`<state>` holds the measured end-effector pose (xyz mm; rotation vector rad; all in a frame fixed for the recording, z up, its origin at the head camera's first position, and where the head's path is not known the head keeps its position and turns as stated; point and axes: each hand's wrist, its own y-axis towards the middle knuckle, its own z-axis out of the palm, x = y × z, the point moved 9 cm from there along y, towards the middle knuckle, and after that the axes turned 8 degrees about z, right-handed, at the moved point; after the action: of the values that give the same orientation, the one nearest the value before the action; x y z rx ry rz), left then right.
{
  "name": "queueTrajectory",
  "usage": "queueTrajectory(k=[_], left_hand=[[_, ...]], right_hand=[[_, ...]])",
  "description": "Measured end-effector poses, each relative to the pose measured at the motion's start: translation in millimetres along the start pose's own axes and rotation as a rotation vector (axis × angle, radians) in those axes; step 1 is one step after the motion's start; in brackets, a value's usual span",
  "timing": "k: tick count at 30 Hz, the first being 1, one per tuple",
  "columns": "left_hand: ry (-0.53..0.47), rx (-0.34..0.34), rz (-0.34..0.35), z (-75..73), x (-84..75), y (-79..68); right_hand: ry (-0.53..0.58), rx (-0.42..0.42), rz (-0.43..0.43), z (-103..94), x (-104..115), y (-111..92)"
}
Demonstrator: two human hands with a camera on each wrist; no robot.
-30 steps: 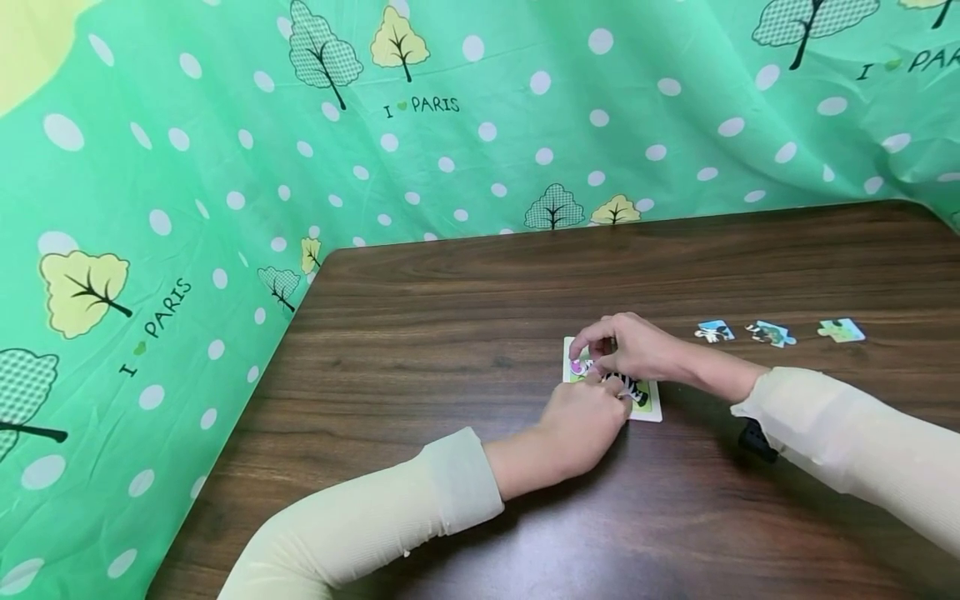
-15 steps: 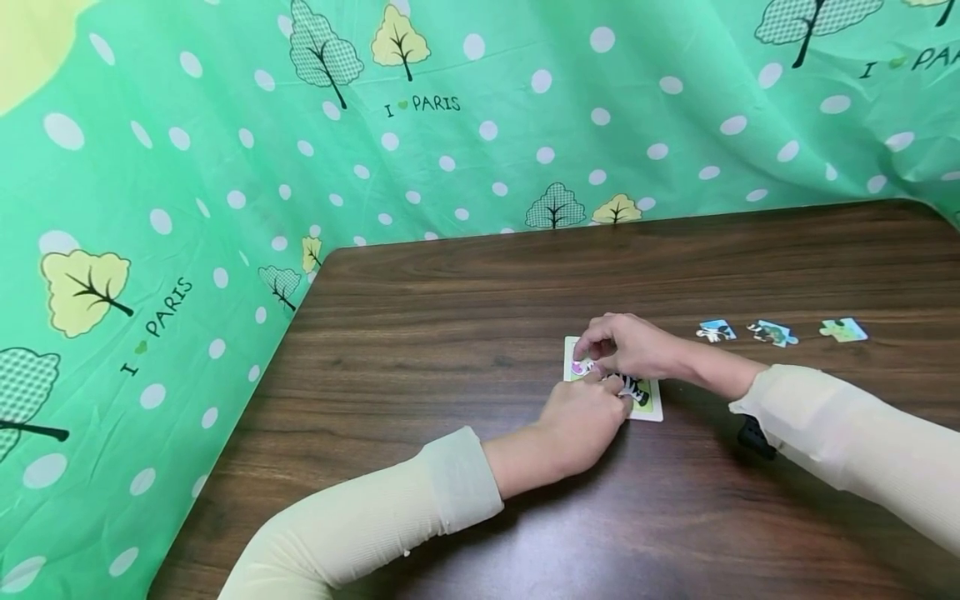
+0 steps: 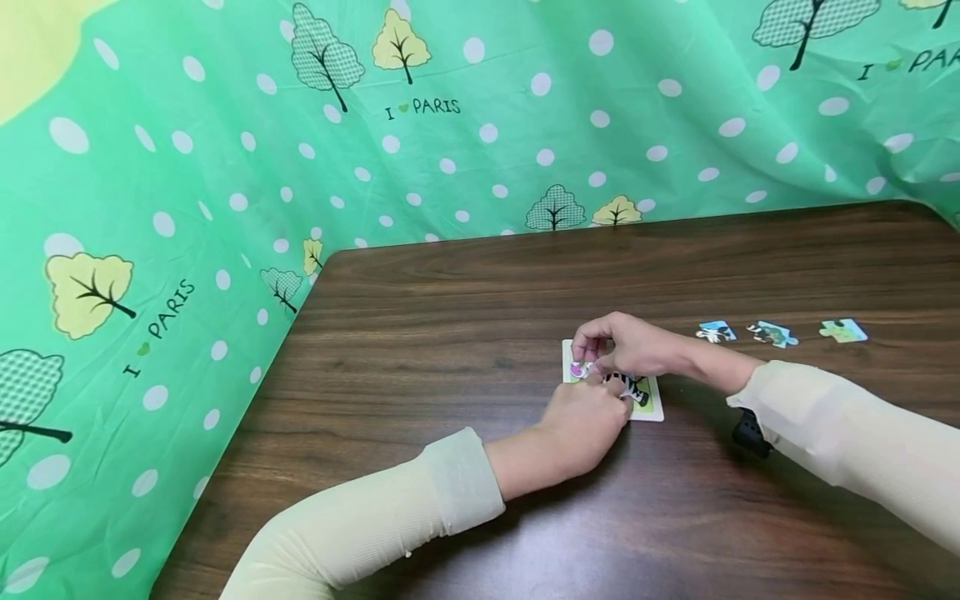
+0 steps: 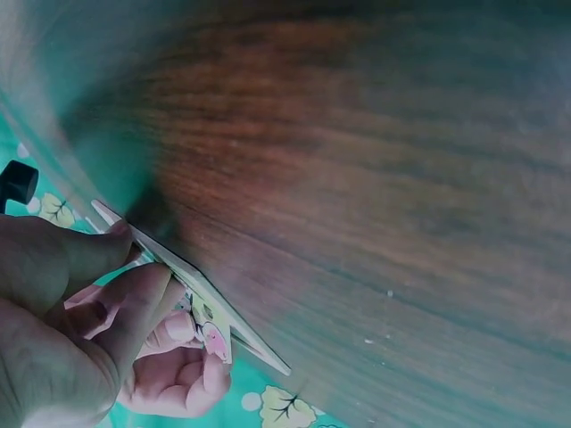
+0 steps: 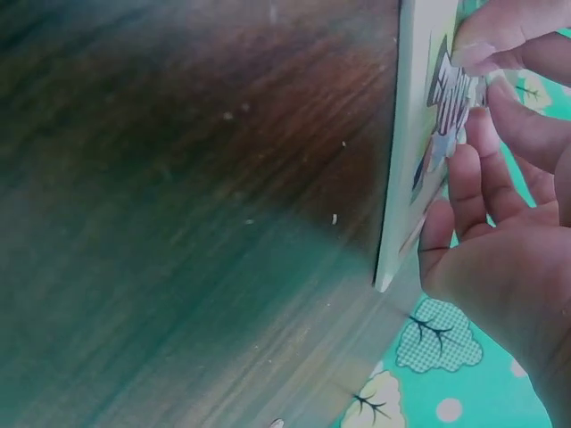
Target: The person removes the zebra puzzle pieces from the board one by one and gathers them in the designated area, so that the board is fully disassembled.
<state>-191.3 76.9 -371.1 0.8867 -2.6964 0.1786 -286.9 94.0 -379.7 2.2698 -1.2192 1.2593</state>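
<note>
A small white-bordered puzzle board [image 3: 652,412] lies on the table, with a zebra picture [image 3: 636,390] on its green face. My left hand [image 3: 585,419] comes from the near side, its curled fingers pinching at the zebra picture; the exact grip is partly hidden. From the far right my right hand [image 3: 633,344] reaches over the board and pinches a puzzle piece [image 4: 213,337] with pink and white on it. That piece stands tilted off the board in the left wrist view. Striped zebra artwork [image 5: 453,96] shows beside both hands' fingertips in the right wrist view.
Three loose puzzle pieces lie right of the board: a black-and-white one [image 3: 716,332], a blue-green one [image 3: 772,334] and a green one [image 3: 842,331]. Behind the dark wooden table [image 3: 420,333] hangs a green dotted curtain [image 3: 487,167]. A black device [image 3: 752,435] sits at the right wrist.
Both hands stay at nearly the same place on the board, with only slight shifts of the right hand and sleeve. The loose pieces have not moved.
</note>
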Motion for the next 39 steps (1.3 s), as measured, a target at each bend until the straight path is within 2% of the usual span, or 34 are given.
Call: queueTrajectory(k=[12, 19, 29, 35, 39], left_hand=[[0.029, -0.027, 0.009, -0.7, -1.4, -1.2], [0.051, -0.055, 0.03, -3.0, -4.0, -1.2], [0.017, -0.05, 0.041, -1.5, -7.3, -3.4], [0.026, -0.056, 0.033, -1.2, -7.8, -2.8], [0.016, -0.045, 0.024, -1.6, -7.0, -2.0]], right_hand=[[-0.009, -0.055, 0.044, -4.0, -0.7, -2.5], [0.037, -0.092, 0.06, -6.6, 0.1, -8.2], [0.018, -0.144, 0.073, -8.6, 2.0, -11.1], [0.067, -0.195, 0.138, -17.7, -0.4, -13.2], [0.066, -0.213, 0.151, -25.6, -1.8, -16.7]])
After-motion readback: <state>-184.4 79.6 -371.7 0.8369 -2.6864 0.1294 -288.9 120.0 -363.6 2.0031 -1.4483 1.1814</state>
